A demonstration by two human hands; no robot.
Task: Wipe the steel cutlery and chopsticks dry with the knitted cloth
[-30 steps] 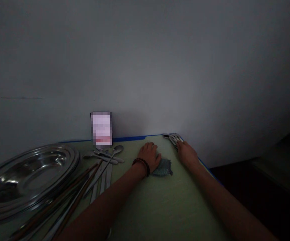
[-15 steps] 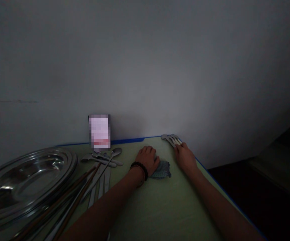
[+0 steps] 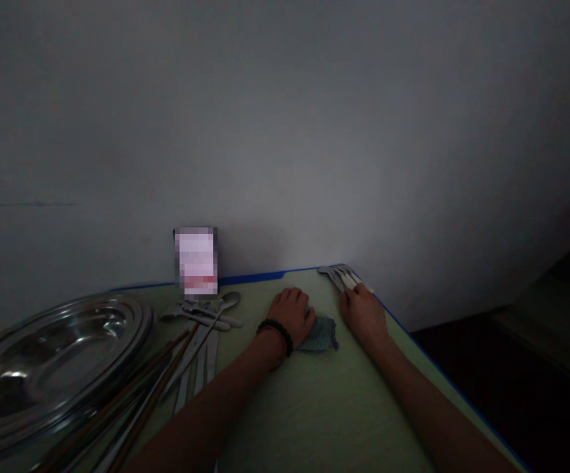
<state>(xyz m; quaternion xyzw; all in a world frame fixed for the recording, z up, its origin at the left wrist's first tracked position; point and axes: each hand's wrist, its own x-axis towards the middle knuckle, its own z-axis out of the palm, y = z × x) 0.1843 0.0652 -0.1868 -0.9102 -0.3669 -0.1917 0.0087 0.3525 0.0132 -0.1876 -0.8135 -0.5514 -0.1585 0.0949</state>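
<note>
Under my left hand (image 3: 292, 314) is a small patterned cloth (image 3: 320, 335), its free part spread out to the right on the table. The fingers curl over it, and a dark beaded bracelet (image 3: 276, 328) circles the wrist. At the table's far right corner, my right hand (image 3: 365, 314) closes on the handle end of a spoon (image 3: 330, 274). That spoon lies in a row beside several other pieces of cutlery (image 3: 347, 274) with pale handles. My right fingertips are partly hidden.
Stacked oval metal trays (image 3: 68, 348) fill the left side. Several chopsticks (image 3: 161, 348), knives (image 3: 210, 358) and crossed spoons (image 3: 230, 301) lie beside them. A phone (image 3: 196, 261) leans on the wall (image 3: 285, 164). The green table (image 3: 314, 420) ends at a blue edge on the right.
My right hand has drawn slightly back and to the left along the cutlery, and more of the handles shows. My left hand stays on the cloth.
</note>
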